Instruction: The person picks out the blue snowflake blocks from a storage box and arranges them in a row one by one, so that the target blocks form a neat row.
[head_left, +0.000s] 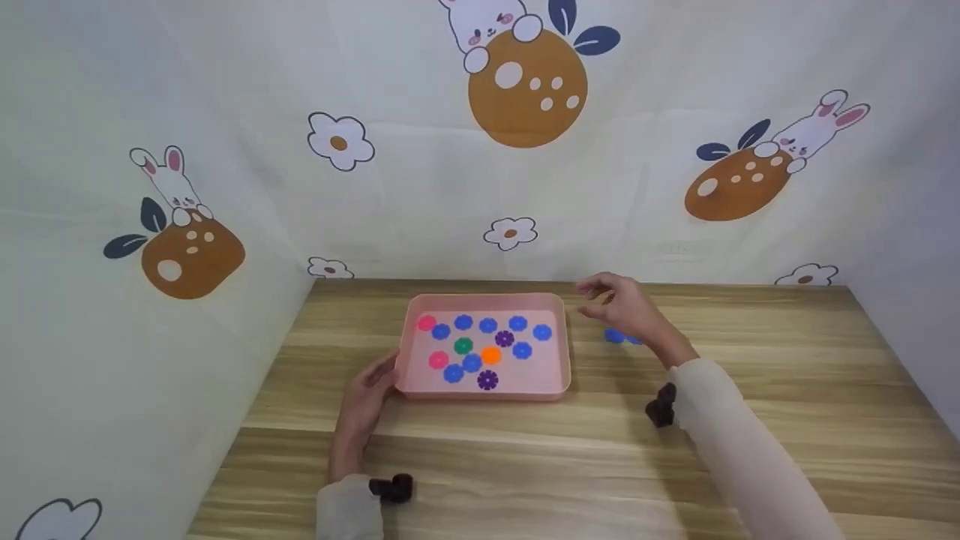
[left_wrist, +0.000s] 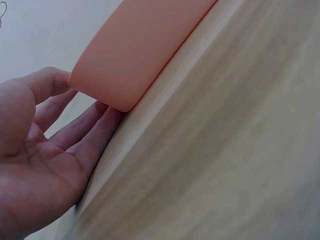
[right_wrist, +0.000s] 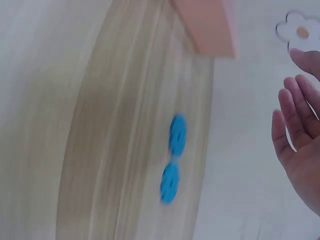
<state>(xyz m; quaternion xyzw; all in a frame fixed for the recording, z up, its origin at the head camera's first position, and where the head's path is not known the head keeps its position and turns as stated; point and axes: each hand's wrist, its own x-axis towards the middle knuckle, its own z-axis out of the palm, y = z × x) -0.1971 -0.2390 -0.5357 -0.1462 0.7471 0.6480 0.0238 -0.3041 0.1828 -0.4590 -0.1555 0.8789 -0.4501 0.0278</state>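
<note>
A pink tray (head_left: pixel 484 395) stands on the table with flat, flower-shaped plastic discs spread over its floor. Several are blue, like this blue disc (head_left: pixel 463 322); among them lie a green disc (head_left: pixel 463 346), an orange disc (head_left: pixel 491 355), two purple discs and two pink ones. At the tray's near left corner, my left hand (head_left: pixel 366 397) holds the edge, thumb at the rim and fingers low on the wall (left_wrist: pixel 117 75). Raised right of the tray, my right hand (head_left: pixel 628 309) has spread, bent fingers and nothing in them. Two blue discs (right_wrist: pixel 173 160) lie side by side below it, partly hidden in the head view.
The wood-grain table (head_left: pixel 510 465) reaches back to a pale cloth wall (head_left: pixel 420 195) printed with rabbits, oranges and flowers. Cloth also rises at the left and right. A small black wrist device (head_left: pixel 661 405) sits by the right sleeve, another by the left.
</note>
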